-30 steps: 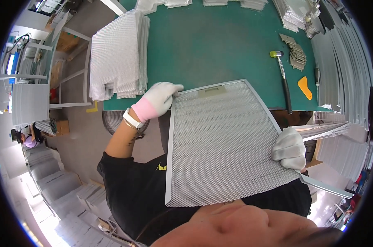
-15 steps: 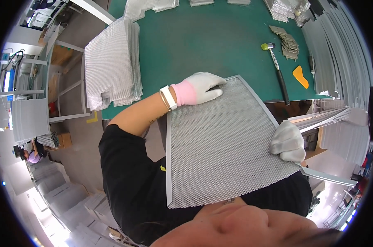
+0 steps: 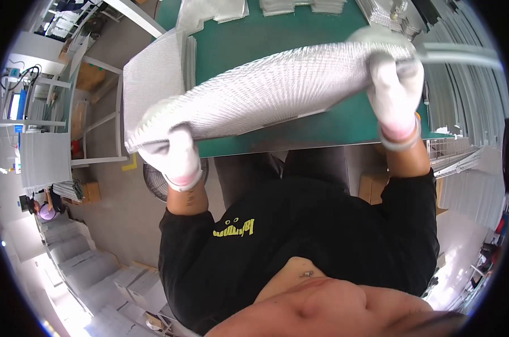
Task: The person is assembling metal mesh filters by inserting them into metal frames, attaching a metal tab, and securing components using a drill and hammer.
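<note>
A silver mesh panel (image 3: 277, 84) is held up at a tilt over the near part of the green table (image 3: 237, 45), seen foreshortened. My left hand (image 3: 180, 154), in a white glove with a pink cuff, is closed around its left end. Gloved the same way, my right hand (image 3: 397, 90) grips the right end. A pale metal frame strip (image 3: 462, 54), smeared by motion, sticks out to the right beyond my right hand; how it joins the panel cannot be made out. The hammer is hidden from sight.
A stack of mesh sheets (image 3: 153, 73) lies at the table's left edge, with more mesh pieces (image 3: 218, 10) at the back. Long grey strips (image 3: 468, 106) stand on the right. A floor fan (image 3: 153, 181) is below the left edge. Another person (image 3: 47, 208) is far left.
The panel has risen from over my lap and moved forward over the table, tilting. My left hand has shifted left and nearer; my right hand has moved far forward. The strip swung forward too.
</note>
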A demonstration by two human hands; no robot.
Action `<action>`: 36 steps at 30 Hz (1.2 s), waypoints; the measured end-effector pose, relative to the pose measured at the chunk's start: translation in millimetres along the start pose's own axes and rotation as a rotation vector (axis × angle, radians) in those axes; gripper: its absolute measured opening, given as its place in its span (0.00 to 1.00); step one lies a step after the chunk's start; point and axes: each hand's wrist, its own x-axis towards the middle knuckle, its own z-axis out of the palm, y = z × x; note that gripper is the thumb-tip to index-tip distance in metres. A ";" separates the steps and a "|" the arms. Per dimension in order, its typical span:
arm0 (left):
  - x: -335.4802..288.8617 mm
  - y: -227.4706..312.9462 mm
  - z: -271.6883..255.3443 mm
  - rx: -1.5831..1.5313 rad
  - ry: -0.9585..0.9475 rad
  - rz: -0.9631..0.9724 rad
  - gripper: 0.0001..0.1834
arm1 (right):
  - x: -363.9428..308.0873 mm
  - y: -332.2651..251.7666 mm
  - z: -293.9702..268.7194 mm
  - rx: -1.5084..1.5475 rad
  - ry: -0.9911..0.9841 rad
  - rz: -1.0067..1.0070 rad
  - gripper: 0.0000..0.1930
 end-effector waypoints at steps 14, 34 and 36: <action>3.0 -1.1 21.5 -0.201 -0.156 0.094 0.08 | 5.5 -9.0 28.4 0.063 0.421 -0.374 0.50; 46.2 19.1 15.0 -0.058 -0.381 -0.175 0.11 | 92.9 -127.5 1.9 -0.735 -0.993 -0.539 0.25; 44.9 18.6 17.0 -0.120 -0.307 -0.159 0.10 | 95.9 -121.4 9.4 -0.748 -0.953 -0.544 0.25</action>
